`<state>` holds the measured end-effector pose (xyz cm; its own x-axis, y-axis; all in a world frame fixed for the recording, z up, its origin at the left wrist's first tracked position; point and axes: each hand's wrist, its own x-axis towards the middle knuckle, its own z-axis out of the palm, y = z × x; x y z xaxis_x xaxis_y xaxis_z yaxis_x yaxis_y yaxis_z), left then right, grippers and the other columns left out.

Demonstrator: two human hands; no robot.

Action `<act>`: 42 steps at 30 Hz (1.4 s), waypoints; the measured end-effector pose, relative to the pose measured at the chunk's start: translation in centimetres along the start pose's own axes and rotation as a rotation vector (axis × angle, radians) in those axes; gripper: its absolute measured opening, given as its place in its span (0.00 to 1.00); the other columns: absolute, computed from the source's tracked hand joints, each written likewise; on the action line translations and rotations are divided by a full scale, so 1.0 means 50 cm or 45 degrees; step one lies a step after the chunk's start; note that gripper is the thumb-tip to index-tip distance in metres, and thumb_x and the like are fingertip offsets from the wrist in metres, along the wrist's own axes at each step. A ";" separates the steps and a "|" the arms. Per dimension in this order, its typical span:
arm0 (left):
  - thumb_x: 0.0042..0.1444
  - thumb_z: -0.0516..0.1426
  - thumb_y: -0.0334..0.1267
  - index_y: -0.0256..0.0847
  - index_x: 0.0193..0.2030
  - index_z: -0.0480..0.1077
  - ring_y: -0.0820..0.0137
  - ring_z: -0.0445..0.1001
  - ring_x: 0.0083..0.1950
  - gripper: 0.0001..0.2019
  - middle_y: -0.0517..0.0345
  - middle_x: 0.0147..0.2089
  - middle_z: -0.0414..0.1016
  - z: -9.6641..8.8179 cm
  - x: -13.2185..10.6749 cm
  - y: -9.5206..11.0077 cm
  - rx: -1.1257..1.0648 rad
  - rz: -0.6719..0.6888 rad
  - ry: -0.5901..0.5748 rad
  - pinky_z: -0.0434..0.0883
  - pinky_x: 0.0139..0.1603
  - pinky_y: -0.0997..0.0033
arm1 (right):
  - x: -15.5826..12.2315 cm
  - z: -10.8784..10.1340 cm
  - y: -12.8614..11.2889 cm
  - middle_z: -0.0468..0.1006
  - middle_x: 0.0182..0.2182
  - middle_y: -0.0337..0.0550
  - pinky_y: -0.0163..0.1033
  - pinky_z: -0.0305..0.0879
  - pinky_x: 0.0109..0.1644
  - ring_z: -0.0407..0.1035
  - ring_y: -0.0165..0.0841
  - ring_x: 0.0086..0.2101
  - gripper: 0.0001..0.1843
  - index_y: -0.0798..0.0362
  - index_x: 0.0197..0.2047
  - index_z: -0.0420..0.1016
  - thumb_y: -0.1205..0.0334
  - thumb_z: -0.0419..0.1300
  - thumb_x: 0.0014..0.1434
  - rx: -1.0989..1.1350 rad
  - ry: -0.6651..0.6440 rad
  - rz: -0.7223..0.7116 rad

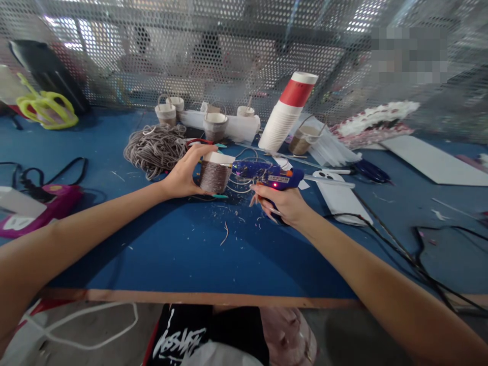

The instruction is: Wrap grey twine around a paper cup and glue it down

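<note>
My left hand (pixel 185 172) is closed around a paper cup (pixel 214 176), its lower part wrapped in grey-brown cord and its white rim bare. In my right hand (pixel 284 202) is a blue hot glue gun (pixel 253 170) with a small red light on its side and a clear glue stick (pixel 331 180) out of its back. The gun's nozzle points left and meets the cup near the upper edge of the cord; whether it touches is hard to tell. Behind my left hand lies a tangled heap of grey cord (pixel 154 147).
A leaning stack of paper cups (pixel 284 119) stands behind the gun. Several small cord-wrapped cups (pixel 215 126) line the back near a perforated metal screen (pixel 244 46). At right are a white phone (pixel 341 195) and black cables (pixel 396 249); at left, a magenta power strip (pixel 57 203).
</note>
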<state>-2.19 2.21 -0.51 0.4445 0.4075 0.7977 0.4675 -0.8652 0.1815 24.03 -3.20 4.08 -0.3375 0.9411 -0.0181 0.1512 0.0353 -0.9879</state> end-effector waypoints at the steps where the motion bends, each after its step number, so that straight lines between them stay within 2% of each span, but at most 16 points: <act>1: 0.44 0.66 0.66 0.43 0.65 0.59 0.54 0.74 0.58 0.47 0.43 0.58 0.73 0.000 0.000 0.000 -0.005 0.005 0.000 0.75 0.57 0.52 | 0.000 0.000 0.000 0.58 0.06 0.28 0.31 0.52 0.09 0.53 0.22 0.08 0.19 0.49 0.15 0.64 0.54 0.67 0.49 0.000 -0.001 -0.003; 6: 0.44 0.68 0.63 0.44 0.66 0.58 0.53 0.73 0.59 0.47 0.43 0.59 0.72 -0.003 0.000 0.000 -0.059 -0.003 -0.030 0.74 0.59 0.51 | 0.001 -0.001 0.002 0.57 0.06 0.28 0.31 0.53 0.10 0.53 0.22 0.08 0.20 0.49 0.14 0.65 0.54 0.65 0.51 -0.043 0.004 -0.022; 18: 0.42 0.68 0.64 0.44 0.65 0.58 0.52 0.73 0.60 0.48 0.42 0.59 0.72 -0.006 0.001 0.002 -0.043 -0.038 -0.047 0.74 0.59 0.50 | -0.001 -0.001 0.000 0.57 0.06 0.29 0.32 0.55 0.11 0.52 0.22 0.08 0.20 0.50 0.13 0.65 0.54 0.66 0.49 -0.042 0.008 -0.010; 36: 0.44 0.67 0.65 0.45 0.66 0.57 0.53 0.73 0.60 0.48 0.43 0.59 0.71 -0.007 -0.001 0.000 -0.076 -0.042 -0.028 0.76 0.57 0.52 | 0.000 -0.004 0.003 0.56 0.06 0.29 0.33 0.55 0.12 0.52 0.22 0.08 0.22 0.49 0.13 0.61 0.55 0.65 0.51 -0.063 0.004 -0.029; 42: 0.45 0.65 0.67 0.44 0.65 0.58 0.54 0.74 0.59 0.46 0.42 0.58 0.71 -0.005 -0.001 0.001 -0.090 -0.052 -0.002 0.76 0.55 0.54 | 0.000 -0.008 0.006 0.56 0.07 0.30 0.35 0.55 0.13 0.52 0.23 0.08 0.20 0.49 0.13 0.63 0.59 0.62 0.53 -0.074 0.011 -0.051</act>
<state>-2.40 2.08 -0.40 0.4276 0.4431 0.7879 0.4299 -0.8664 0.2540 24.45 -3.07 3.83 -0.3367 0.9413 0.0227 0.1918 0.0921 -0.9771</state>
